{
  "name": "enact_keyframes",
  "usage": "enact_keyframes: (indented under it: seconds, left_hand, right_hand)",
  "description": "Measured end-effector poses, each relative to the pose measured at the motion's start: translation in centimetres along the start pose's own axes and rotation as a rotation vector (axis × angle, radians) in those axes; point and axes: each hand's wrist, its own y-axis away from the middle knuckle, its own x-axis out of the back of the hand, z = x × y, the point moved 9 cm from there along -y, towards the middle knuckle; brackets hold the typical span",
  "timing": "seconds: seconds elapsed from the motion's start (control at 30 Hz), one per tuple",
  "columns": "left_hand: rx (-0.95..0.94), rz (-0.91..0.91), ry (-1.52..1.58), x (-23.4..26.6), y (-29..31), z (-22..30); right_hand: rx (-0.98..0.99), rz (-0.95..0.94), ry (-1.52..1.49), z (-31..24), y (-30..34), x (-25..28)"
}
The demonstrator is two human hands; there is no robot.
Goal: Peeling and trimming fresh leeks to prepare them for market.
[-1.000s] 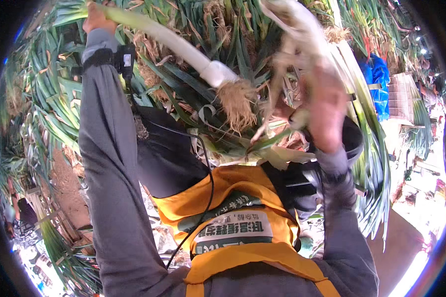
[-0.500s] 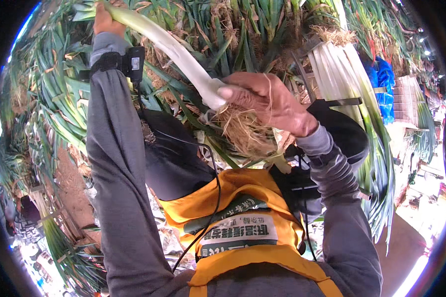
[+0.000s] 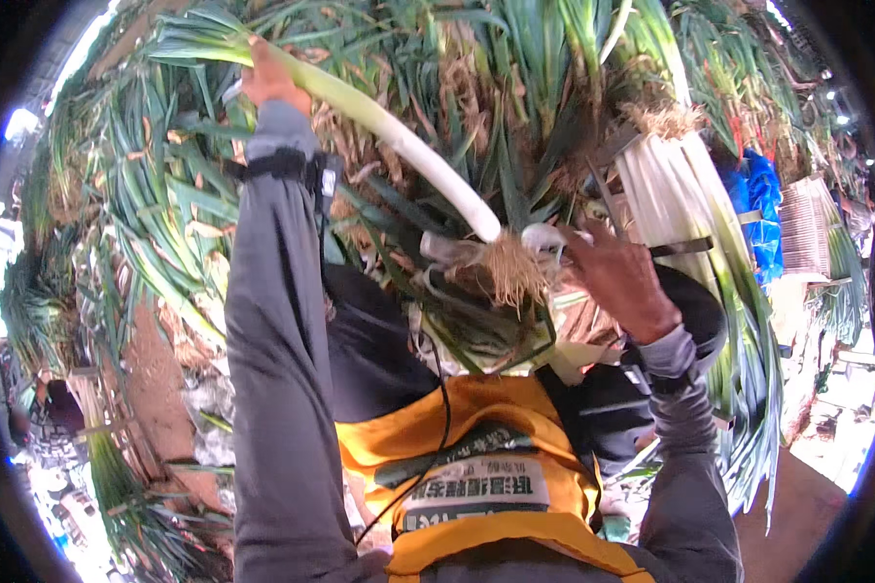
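The pale piece [image 3: 542, 236] by the right fingers [image 3: 594, 252] is blurred.

Head view: bright and high-contrast, with fisheye bending toward a black surround.
Glare burnt out at left and right rims, detail lost there, bluish fringing along the edge. Leek [image 3: 408, 139] pale and bright on its white length; black trousers [image 3: 374, 340] and gaps among the green leaves [image 3: 190, 204] sink into shadow. Orange apron [image 3: 389, 423] softly shaded in its folds. Right hand [image 3: 617, 277] slightly blurred at the fingertips [image 3: 576, 239].
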Motion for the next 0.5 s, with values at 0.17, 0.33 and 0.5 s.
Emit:
enact_keyframes:
  seconds: [0.17, 0.33, 0.5]
  left_hand:
    - [-0.042, -0.306, 0.146, -5.6, 5.6, 2.2]
    - [-0.008, -0.382, 0.161, -7.3, 9.0, 4.0]
    - [0.312, -0.448, 0.498, -7.7, 8.5, 3.0]
  right_hand:
    - [0.044, 0.387, -0.749, -1.1, -3.8, 6.6]
    - [0.097, 0.305, -0.462, -6.4, -6.5, 2.6]
    - [-0.044, 0.52, -0.809, -5.1, -7.2, 1.3]
